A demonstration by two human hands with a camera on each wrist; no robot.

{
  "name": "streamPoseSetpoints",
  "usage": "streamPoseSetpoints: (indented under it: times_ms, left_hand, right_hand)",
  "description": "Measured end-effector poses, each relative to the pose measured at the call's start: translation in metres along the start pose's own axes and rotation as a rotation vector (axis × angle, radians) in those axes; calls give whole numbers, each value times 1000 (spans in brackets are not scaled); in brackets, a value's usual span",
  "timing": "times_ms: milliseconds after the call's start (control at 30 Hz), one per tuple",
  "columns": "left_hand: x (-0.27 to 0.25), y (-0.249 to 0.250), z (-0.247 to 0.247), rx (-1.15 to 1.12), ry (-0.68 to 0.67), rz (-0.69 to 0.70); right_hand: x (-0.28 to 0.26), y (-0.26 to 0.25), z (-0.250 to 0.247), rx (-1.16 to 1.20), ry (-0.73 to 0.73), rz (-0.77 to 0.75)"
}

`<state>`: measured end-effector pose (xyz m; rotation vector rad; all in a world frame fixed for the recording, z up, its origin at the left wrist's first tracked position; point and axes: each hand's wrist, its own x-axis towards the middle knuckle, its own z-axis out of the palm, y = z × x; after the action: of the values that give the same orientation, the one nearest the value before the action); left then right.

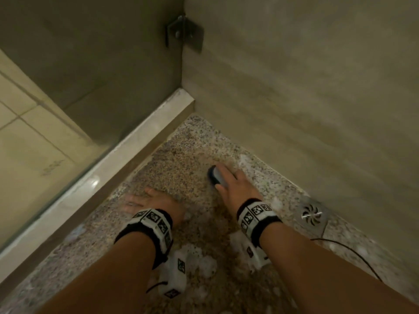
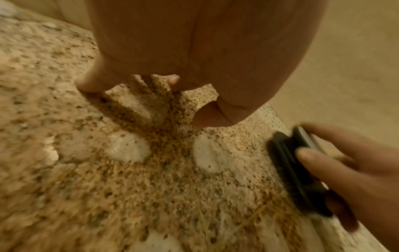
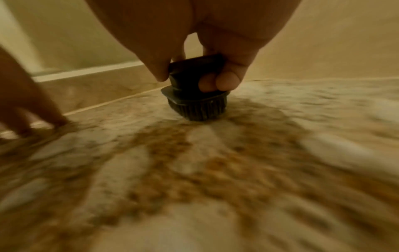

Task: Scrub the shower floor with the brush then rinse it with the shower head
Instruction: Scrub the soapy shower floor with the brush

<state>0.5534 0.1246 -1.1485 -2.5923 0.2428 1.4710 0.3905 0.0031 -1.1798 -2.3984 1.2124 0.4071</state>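
My right hand (image 1: 229,181) grips a dark scrubbing brush (image 1: 215,175) and holds it bristles-down on the speckled shower floor (image 1: 181,159) near the back corner. In the right wrist view the fingers (image 3: 226,81) and thumb curl round the brush (image 3: 194,95), whose bristles touch the wet stone. In the left wrist view the brush (image 2: 298,172) lies at the right edge. My left hand (image 1: 147,202) rests flat on the floor with fingers spread, left of the brush. Patches of white foam (image 2: 129,148) lie on the floor. No shower head is in view.
A metal drain (image 1: 313,215) sits in the floor at the right, by the grey wall (image 1: 317,87). A pale raised curb (image 1: 113,164) and a glass panel (image 1: 68,64) bound the floor on the left. A metal bracket (image 1: 184,32) joins glass and wall. A thin black cable (image 1: 353,252) trails right.
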Motion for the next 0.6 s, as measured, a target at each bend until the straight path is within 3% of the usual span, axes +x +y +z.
streamPoseSetpoints:
  times_ms: [133,233,300,433,500,600]
  left_hand:
    - [1,0,3,-8,19,-2]
    - [2,4,5,-17,48,-17]
    - [4,4,6,-20,54,-22]
    - [3,5,9,3,62,-26]
    - [0,4,10,22,66,-19]
    - [0,3,8,-6,47,-22]
  right_hand:
    - [-14,49,-12,154,179,327]
    - [10,29,-22,271,197,496]
    - [34,-5,-27,297,215,438]
    - [65,-48,-25,240,122,151]
    - [59,-34,-30,254,126,171]
    - [23,19,-35,305,179,362]
